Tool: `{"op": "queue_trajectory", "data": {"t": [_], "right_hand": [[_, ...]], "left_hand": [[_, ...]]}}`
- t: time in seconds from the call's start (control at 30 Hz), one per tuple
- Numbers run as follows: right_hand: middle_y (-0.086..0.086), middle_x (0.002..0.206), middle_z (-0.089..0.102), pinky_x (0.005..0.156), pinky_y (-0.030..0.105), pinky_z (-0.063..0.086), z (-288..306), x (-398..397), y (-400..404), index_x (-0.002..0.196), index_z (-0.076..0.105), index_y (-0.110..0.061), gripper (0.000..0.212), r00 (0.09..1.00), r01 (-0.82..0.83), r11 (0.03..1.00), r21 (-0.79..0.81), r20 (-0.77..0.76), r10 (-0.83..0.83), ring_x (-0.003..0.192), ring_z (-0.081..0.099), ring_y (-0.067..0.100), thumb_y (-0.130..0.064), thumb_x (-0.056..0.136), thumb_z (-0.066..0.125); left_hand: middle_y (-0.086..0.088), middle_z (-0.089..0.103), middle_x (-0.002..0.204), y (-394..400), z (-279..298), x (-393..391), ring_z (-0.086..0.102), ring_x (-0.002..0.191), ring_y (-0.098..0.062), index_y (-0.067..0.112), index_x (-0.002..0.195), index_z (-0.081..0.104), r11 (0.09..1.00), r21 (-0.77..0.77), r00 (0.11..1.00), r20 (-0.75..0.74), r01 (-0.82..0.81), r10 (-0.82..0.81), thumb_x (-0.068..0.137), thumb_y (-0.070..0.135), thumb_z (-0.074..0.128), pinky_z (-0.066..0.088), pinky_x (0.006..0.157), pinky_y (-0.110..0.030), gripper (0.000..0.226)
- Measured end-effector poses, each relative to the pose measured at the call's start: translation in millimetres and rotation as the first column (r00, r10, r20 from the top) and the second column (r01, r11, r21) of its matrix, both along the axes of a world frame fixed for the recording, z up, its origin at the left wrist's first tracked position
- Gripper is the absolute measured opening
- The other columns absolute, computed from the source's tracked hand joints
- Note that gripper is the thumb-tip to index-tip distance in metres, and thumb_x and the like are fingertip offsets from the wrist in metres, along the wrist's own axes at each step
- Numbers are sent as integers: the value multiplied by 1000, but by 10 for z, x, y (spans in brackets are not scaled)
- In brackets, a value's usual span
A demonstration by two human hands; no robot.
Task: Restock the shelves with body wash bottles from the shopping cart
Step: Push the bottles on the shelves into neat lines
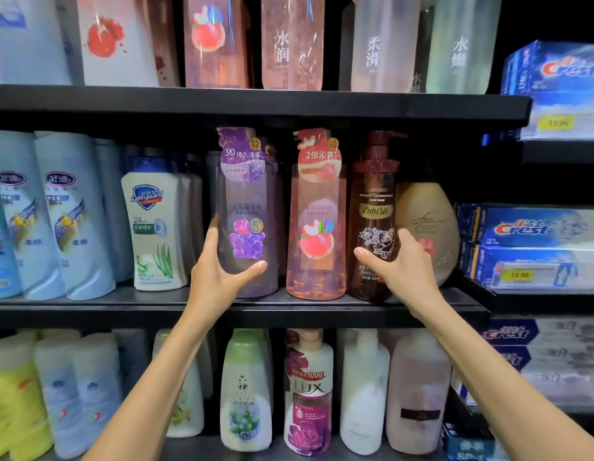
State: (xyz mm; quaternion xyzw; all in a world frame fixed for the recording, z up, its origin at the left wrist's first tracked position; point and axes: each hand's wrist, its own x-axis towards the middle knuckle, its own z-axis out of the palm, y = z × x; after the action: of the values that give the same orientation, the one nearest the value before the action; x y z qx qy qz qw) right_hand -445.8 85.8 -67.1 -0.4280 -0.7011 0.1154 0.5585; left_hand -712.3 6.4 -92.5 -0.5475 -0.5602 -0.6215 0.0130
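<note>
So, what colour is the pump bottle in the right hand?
Dark reddish-brown pump bottle, seen in the head view.

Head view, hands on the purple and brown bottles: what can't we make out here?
- Shopping cart: outside the head view.
- Top-shelf bottles: tops cut by the upper edge, labels blurred.
- Brown bottle: lower label covered by the right hand.
- Purple bottle: left side covered by the left hand.
- Rows behind the front bottles: hidden in shadow.

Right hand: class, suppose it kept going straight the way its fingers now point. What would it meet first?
The right hand already grips the brown bottle, fingers pointing left across its front. Going straight on, they would probably meet the pink bottle standing next to it first, though depth is hard to judge.
</note>
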Motion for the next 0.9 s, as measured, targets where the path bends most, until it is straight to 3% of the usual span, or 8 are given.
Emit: {"op": "queue_trajectory", "data": {"t": [0.1, 0.2, 0.3, 0.47, 0.57, 0.7, 0.83, 0.9], "right_hand": [[-7, 86, 59, 58, 18, 30, 4, -39, 3, 97, 54, -13, 42, 1000, -5, 1000, 1, 10, 5, 80, 54, 11, -40, 75, 78], [-6, 90, 59, 55, 18, 31, -17, -95, 12, 101, 55, -12, 45, 1000, -30, 1000, -3, -3, 30, 82, 54, 12, -41, 76, 78], [-6, 93, 60, 58, 12, 35, -13, -94, 13, 104, 55, -13, 47, 999, -47, 998, -28, -22, 47, 82, 55, 9, -43, 75, 78], [-25, 80, 45, 58, -5, 35, 7, -32, 7, 99, 47, -20, 44, 997, -81, 996, -43, -19, 80, 69, 45, -13, -40, 76, 78], [-25, 78, 39, 58, -10, 30, 10, -3, -4, 112, 53, -12, 50, 996, -83, 996, -32, -19, 83, 66, 43, -6, -38, 77, 78], [-19, 85, 58, 58, 5, 41, 23, 50, 12, 96, 54, -16, 40, 993, -118, 991, -65, 14, 120, 80, 56, -2, -43, 76, 76], [-1, 102, 68, 78, 25, 48, 46, 73, 10, 110, 59, -9, 49, 986, -162, 983, -86, 19, 165, 96, 62, 15, -43, 78, 75], [2, 108, 67, 84, 29, 48, 59, 75, -7, 116, 58, -7, 55, 986, -164, 982, -89, 24, 166, 102, 61, 17, -43, 79, 74]], "left_hand": [[23, 27, 145, -9, -2, 19, 24, 133, 6, 31, 151, 14, 1000, 1, 1000, 3, -6, 6, 67, 37, 84, 21, 104, -15, 110], [17, 26, 150, 5, 5, 15, 23, 130, 8, 29, 152, 14, 1000, -6, 1000, 9, -8, 8, 66, 37, 84, 21, 105, -16, 110], [12, 27, 154, 5, 3, 4, 24, 136, 3, 30, 151, 14, 1000, -16, 1000, -1, 5, -5, 66, 38, 83, 22, 109, -20, 110], [21, 26, 146, 0, 0, 2, 26, 133, 6, 28, 151, 16, 1000, -23, 1000, -7, 14, -14, 62, 47, 80, 23, 107, -17, 111], [6, 41, 149, 17, 1, -30, 38, 136, -9, 25, 149, 22, 997, -45, 998, -12, 55, -55, 65, 45, 80, 30, 114, -33, 104], [4, 43, 147, 12, 5, -42, 40, 135, -11, 25, 148, 23, 996, -58, 997, -12, 72, -72, 64, 49, 79, 31, 114, -36, 104], [7, 47, 143, 26, 7, -50, 43, 131, -9, 28, 148, 22, 995, -67, 997, -14, 76, -77, 61, 53, 78, 34, 113, -37, 106], [9, 47, 144, 37, 8, -48, 42, 133, -10, 33, 149, 19, 996, -64, 997, -12, 69, -70, 59, 55, 77, 34, 113, -38, 110]]}}
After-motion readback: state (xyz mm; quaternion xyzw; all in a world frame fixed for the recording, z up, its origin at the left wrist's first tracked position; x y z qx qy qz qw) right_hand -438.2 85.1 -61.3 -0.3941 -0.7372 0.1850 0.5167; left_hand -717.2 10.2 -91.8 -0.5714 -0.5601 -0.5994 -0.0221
